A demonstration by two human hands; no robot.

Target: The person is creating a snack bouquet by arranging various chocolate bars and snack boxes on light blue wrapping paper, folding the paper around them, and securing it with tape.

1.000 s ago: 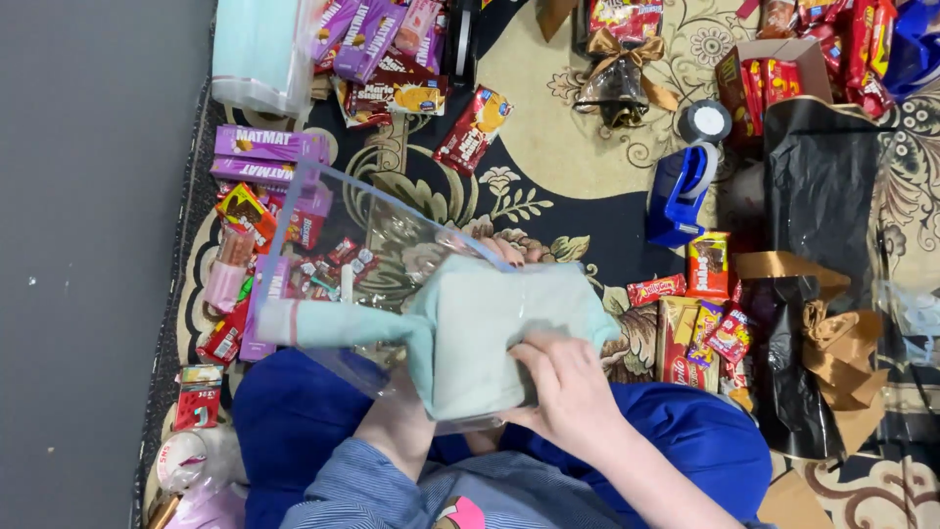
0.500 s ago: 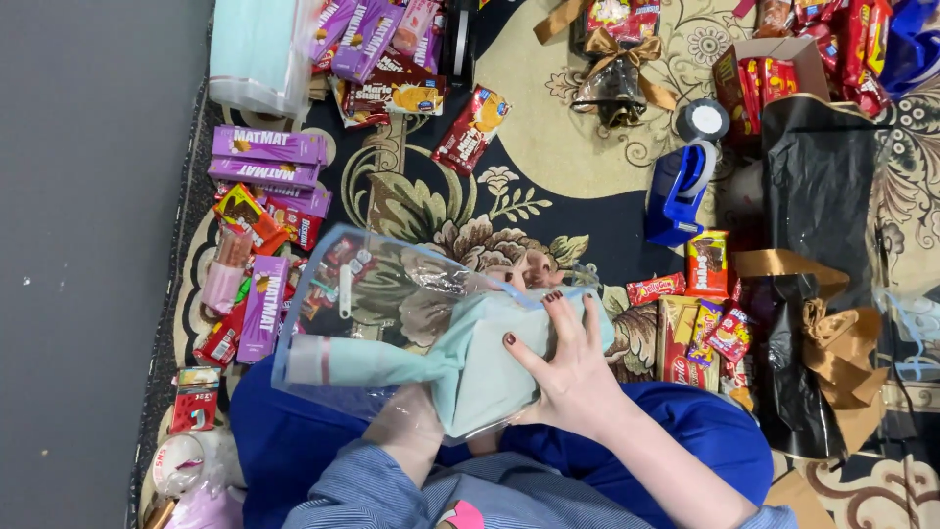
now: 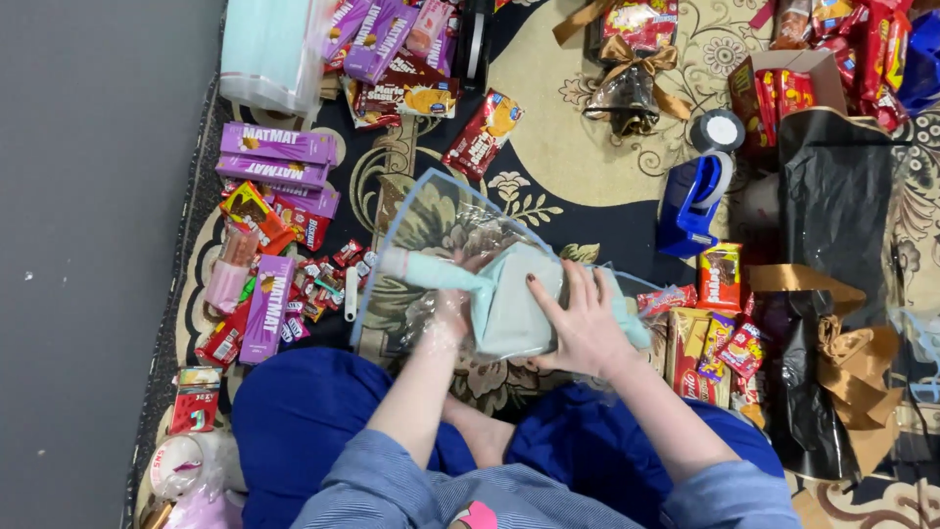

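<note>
The person sits on a patterned dark-and-cream carpet [image 3: 587,157] with blue-clad knees spread; between them lies a pale mint-green folded paper packet [image 3: 514,304] partly inside a clear crinkled cellophane sheet with a blue edge [image 3: 441,211]. The right hand [image 3: 586,318] lies flat, fingers spread, pressing on top of the mint packet; the left hand [image 3: 446,309] sits under or inside the cellophane at the packet's left end, blurred, so whether it grips or merely props cannot be told.

As a judgement, the wrapping looks only part done: the packet is already laid on the clear sheet and half covered, yet the sheet stands open and loose, with no tape or ribbon on it; closing and fastening seem left to do.

Near the right hand stands a blue tape dispenser [image 3: 691,201]; a finished cellophane bundle tied with a gold bow [image 3: 632,73] lies well apart at the top. Purple rectangular biscuit boxes [image 3: 276,157] and small red sweet wrappers [image 3: 323,279] lie to the left; a black glossy bag [image 3: 837,206] with gold ribbon [image 3: 842,348] lies to the right.
</note>
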